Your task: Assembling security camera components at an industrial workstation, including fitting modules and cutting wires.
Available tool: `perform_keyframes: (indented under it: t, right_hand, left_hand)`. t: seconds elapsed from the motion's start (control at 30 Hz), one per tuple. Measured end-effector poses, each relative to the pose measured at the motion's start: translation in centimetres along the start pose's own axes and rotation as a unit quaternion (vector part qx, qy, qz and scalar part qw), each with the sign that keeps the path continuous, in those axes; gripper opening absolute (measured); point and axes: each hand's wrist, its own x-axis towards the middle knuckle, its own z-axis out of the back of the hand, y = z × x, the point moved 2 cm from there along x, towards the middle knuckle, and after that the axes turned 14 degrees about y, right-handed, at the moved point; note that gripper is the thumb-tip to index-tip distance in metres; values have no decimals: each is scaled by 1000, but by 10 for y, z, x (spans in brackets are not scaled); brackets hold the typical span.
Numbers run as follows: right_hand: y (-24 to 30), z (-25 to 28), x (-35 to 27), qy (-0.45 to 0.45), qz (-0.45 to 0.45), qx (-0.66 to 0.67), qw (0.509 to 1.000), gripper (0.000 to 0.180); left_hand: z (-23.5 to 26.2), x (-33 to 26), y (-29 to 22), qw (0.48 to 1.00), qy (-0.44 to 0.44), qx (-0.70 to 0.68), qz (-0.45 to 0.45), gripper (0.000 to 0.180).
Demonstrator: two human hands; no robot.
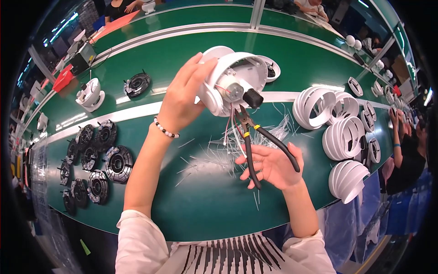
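1. White housing [246, 75], one, is raised above the bench [205, 210], tilted with its open side toward the right hand. One motor [232, 91] and one black knob [252, 97] show there.
2. Left hand [182, 93], one bracelet [166, 129] on its wrist, grips the housing from the side.
3. Right hand [278, 169] holds one pair of pliers [247, 122] loosely, fingers spread and handles wide apart. The tips are at the red and white wires [230, 125] below the motor; contact is unclear.
4. Under the pliers, between the hands, lie white strips [219, 148], too many to count.
5. Left of the left forearm sit nine black discs [119, 164] in a cluster; one more lies beyond the left hand, with one white assembly [92, 96] farther left.
6. Right of the right hand stand at least four white rings [349, 181], some overlapping; their exact count is unclear.
7. Behind the housing, partly hidden by it, is one white cup [272, 68].
8. Metal rail [283, 97], one, crosses just beyond the hands.
9. One co-worker [407, 150] is far right.
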Motion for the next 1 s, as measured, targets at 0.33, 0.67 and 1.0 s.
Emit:
perform_keyframes:
  t: [0.33,0.67,1.0]
  right_hand:
    - [-16,20,-2,-8,64,95,993,76]
    - [-35,10,6,-166,-14,86,982,33]
    - [-45,-7,0,-196,26,104,975,27]
  left_hand:
    - [-5,2,-2,1000,22,-13,-18,72]
    - [-18,3,-9,997,8,10,-82,32]
    - [-4,-2,-22,996,20,-49,-75,41]
